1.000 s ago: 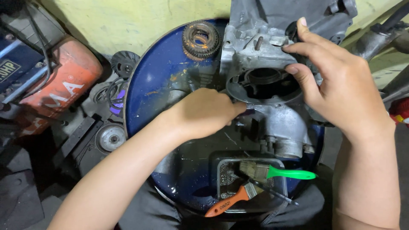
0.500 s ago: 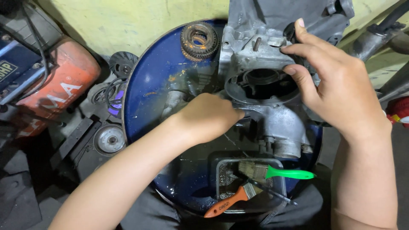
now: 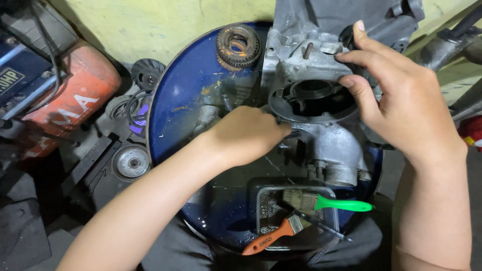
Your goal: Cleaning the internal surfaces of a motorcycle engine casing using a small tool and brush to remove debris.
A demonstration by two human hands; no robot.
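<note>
We see a dull grey metal engine casing point(image 3: 321, 100) on a glossy dark blue drum lid point(image 3: 186, 100) streaked with orange rust, a rust-brown gear point(image 3: 238, 46), one green-handled brush point(image 3: 331, 203) and one orange-handled brush point(image 3: 273, 236), a pale yellow wall point(image 3: 165, 25) and an orange-red machine housing point(image 3: 75, 95).
</note>
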